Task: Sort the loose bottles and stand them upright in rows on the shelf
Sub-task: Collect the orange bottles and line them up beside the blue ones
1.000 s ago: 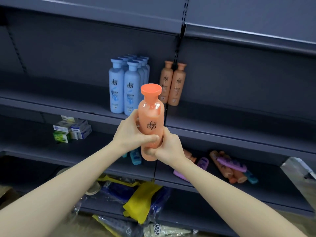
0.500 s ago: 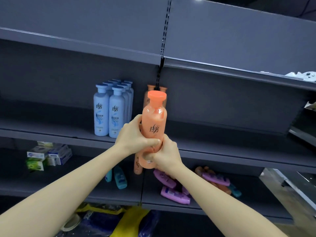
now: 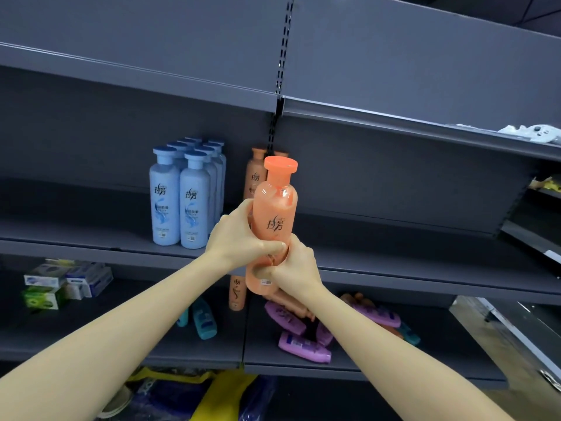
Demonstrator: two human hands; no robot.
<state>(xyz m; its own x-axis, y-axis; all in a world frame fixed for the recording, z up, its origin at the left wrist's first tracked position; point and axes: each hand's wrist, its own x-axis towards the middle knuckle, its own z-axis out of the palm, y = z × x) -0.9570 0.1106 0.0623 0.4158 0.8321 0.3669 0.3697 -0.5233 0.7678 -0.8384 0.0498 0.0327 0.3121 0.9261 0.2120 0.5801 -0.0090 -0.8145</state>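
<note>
Held orange bottle (image 3: 274, 214): dark brush-script logo 拉芳 at mid-body. Small white sticker (image 3: 264, 281) low on the same bottle; its print is too small to read.
Left front blue bottle (image 3: 164, 205) and right front blue bottle (image 3: 194, 211): the same 拉芳 logo on the upper label; smaller lines beneath are blurred.
Back orange bottle (image 3: 254, 177): same logo, small.
Boxes (image 3: 66, 281) and purple bottles (image 3: 303, 347) on the lower shelf: printed, not legible.

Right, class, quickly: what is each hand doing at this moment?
Left hand: grips the tall orange plastic bottle around its middle.
Right hand: grips the same bottle near its base.
</note>
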